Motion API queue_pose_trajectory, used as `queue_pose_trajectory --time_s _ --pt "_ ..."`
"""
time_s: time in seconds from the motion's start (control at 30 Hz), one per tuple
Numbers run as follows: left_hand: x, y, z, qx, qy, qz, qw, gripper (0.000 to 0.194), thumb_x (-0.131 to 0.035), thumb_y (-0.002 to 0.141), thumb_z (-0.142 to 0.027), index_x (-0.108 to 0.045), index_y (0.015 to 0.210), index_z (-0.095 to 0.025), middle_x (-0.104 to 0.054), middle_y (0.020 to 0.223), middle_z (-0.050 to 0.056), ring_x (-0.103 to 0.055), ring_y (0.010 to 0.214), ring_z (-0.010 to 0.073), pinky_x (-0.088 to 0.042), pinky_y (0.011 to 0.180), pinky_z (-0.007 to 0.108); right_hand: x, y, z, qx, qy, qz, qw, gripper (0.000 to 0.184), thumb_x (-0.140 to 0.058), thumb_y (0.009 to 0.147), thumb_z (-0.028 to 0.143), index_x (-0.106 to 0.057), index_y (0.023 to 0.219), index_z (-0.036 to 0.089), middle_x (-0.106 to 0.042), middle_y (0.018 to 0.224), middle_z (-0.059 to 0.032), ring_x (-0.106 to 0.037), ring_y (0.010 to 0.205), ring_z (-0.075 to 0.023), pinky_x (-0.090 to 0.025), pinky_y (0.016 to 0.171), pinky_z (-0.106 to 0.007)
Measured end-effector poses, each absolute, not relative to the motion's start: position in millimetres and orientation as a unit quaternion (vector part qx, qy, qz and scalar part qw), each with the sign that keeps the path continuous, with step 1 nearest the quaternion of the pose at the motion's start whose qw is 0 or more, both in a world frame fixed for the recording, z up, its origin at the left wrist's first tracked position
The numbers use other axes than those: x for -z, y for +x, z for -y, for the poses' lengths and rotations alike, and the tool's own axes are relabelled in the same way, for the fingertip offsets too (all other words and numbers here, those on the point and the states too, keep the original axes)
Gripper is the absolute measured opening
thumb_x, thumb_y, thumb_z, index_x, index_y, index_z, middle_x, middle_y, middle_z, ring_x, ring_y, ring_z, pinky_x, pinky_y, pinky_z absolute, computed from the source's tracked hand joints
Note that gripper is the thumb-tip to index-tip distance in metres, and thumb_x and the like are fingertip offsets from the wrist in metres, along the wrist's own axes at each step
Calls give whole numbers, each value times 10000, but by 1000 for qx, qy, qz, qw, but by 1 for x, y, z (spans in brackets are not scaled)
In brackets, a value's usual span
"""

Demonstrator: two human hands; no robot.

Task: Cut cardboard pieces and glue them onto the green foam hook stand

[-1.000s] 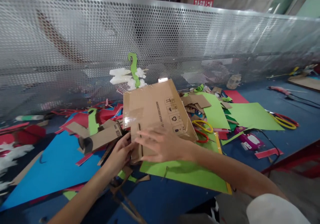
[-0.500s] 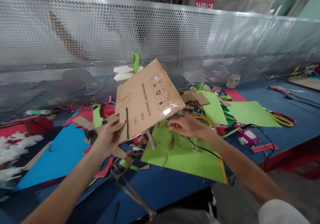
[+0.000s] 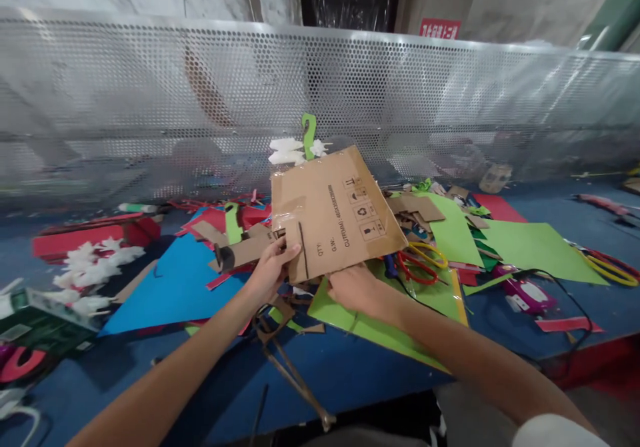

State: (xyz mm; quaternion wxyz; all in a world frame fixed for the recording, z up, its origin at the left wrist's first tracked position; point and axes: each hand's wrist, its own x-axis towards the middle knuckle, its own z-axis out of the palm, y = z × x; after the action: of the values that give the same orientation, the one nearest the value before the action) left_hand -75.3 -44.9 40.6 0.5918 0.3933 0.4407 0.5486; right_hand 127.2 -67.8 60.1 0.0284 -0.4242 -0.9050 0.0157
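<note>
A brown cardboard piece [image 3: 325, 200] with printed symbols and glossy clear tape is held up at a tilt above the pile. My left hand [image 3: 273, 264] grips its lower left corner, thumb on the front face beside a dark slit. My right hand [image 3: 353, 290] is at the lower edge, over a light green sheet [image 3: 390, 327]; its fingers are hidden behind the cardboard. Just right of that edge are red- and yellow-handled scissors [image 3: 425, 260] and a blue tool handle [image 3: 391, 267] with a black cord.
A blue sheet [image 3: 170, 287] and red scraps lie left, with a red box [image 3: 97, 237] and white fluffy pieces [image 3: 95, 267]. Right are a purple device [image 3: 527, 294], green sheets [image 3: 540, 244] and more scissors [image 3: 613, 267]. A perforated metal panel [image 3: 250, 87] stands behind.
My right hand has moved left and down, in behind the cardboard's lower edge. The cardboard is tilted somewhat less, still in my left hand. The view has shifted left.
</note>
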Motion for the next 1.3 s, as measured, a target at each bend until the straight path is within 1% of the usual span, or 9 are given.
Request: queue_pose_trajectory --time_s 0.13,0.2,0.33,0.43,0.6,0.77,0.97,1.13,1.3 --pt "-32 -74 43 -544 396 -437 597 627 -910 731 -365 -649 1269 -173 -801 1184 128 -788 1030 309 -672 831 403 -99 154 94 -101 -421 896 -100 283 -526 990 202 -778 896 113 -761 838 -160 -715 758 -263 -517 699 -355" --pt "-26 -73 43 -537 409 -435 595 632 -909 738 -390 -632 1263 -175 -797 1187 139 -782 1048 319 -660 868 419 -118 170 100 -176 -372 909 -64 245 -620 956 276 -719 766 156 -705 704 -78 -645 651 -203 -447 623 -309" --pt "-21 -68 46 -537 452 -442 559 669 -894 758 -445 -537 1272 -209 -791 1156 129 -787 1011 312 -652 842 408 -135 188 83 -396 -326 855 74 254 -595 1008 335 -667 1214 206 -712 765 5 -516 525 -105 -359 490 -241" --pt "-21 -63 52 -545 458 -455 535 764 -872 790 -459 -419 1365 -241 -780 1134 104 -790 974 291 -653 835 412 -127 184 51 -510 -296 782 203 514 -593 1005 276 -466 1501 244 -650 698 57 -566 551 -112 -444 513 -216" --pt "-18 -59 59 -559 456 -453 524 788 -822 852 -472 -323 1423 -257 -734 1206 115 -778 1018 286 -650 853 429 -100 157 4 -545 -293 719 316 215 -581 1000 276 -684 1178 213 -706 723 12 -602 586 -107 -448 495 -198" --pt "-13 -60 60 -560 489 -470 476 690 -758 923 -440 -314 1433 -301 -659 1338 103 -749 1074 254 -638 836 366 -85 141 -15 -591 -249 682 351 299 -560 993 300 -698 1248 229 -803 1076 -94 -753 871 -171 -552 588 -235" --pt "-12 -63 57 -547 494 -466 489 625 -760 913 -452 -439 1423 -286 -670 1346 113 -721 1140 284 -625 902 404 -69 139 -23 -532 -240 693 422 266 -730 939 373 -688 1154 222 -805 1003 -81 -765 886 -192 -584 654 -269" --pt "-13 -64 56 -533 468 -487 509 651 -801 863 -484 -508 1400 -261 -713 1274 127 -721 1149 325 -625 925 451 -63 139 -21 -404 -315 745 428 254 -636 1021 422 -751 1120 218 -786 1181 -96 -751 867 -178 -590 704 -296" --pt "-16 -63 56 -538 465 -488 506 661 -814 852 -463 -522 1411 -267 -706 1300 129 -712 1171 323 -620 945 453 -60 138 -15 -243 -321 824 398 210 -611 1023 304 -744 1172 237 -803 1088 -63 -743 979 -208 -569 877 -342"
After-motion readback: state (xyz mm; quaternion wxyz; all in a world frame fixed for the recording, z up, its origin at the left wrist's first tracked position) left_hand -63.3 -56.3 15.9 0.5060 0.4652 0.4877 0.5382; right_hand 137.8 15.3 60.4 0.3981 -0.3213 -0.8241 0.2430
